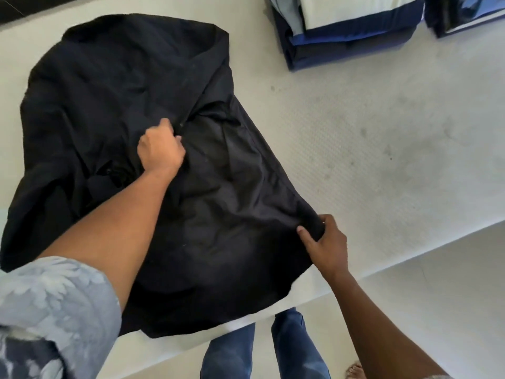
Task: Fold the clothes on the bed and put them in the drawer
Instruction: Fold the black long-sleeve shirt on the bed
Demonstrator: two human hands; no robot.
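Note:
A large black garment (114,86) lies spread and rumpled across the white bed (382,127), its near part hanging over the front edge. My left hand (159,149) grips a fold of the cloth near the garment's middle, fingers curled into the fabric. My right hand (325,242) pinches the garment's right corner at the bed's front edge, thumb on top. The drawer is not in view.
A stack of folded clothes (347,36) in navy, blue and white sits at the bed's far right, with a second dark pile (464,15) beside it. My legs in blue jeans (262,348) stand against the bed's front edge on a pale floor.

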